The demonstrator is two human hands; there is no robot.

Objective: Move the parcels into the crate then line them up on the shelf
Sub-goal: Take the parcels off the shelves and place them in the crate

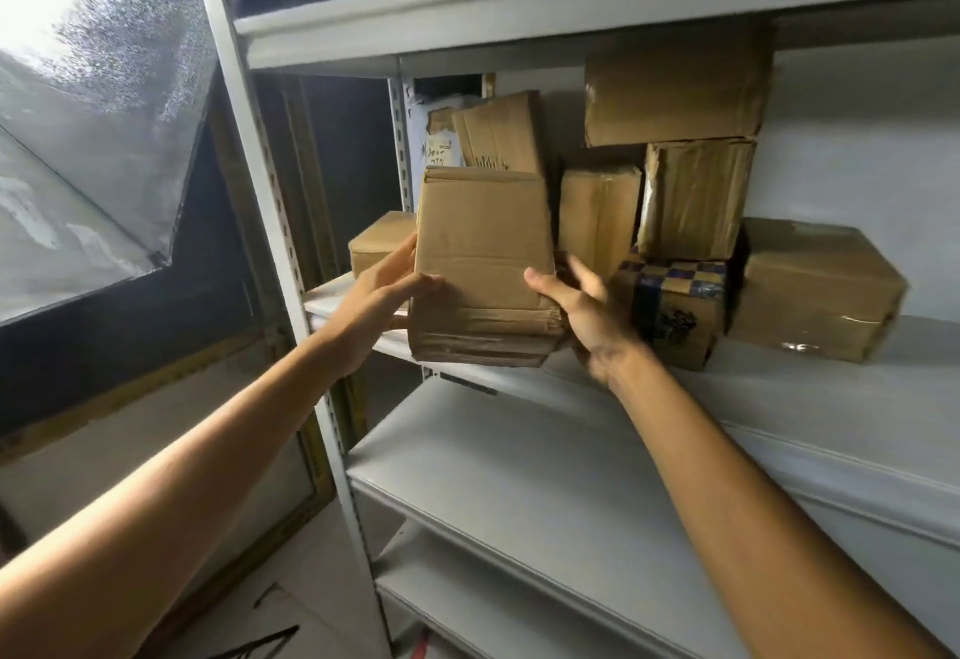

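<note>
A tall brown cardboard parcel (483, 263) is held upright at the front edge of the white shelf (831, 377). My left hand (379, 294) grips its left side, thumb across the front. My right hand (582, 315) grips its right side, thumb on the front face. Behind it on the same shelf stand several more brown parcels: a low one at the left (379, 240), a leaning one (501, 133), a taped one (597, 216), a checker-taped one (675, 310), a wide one (815, 289) and a large one on top (675, 86). No crate is in view.
A lower white shelf (519, 476) sits below with nothing on it. The grey metal upright (270, 175) of the rack runs down the left. A frosted window (88, 102) is further left. Another shelf board (519, 8) caps the parcels closely from above.
</note>
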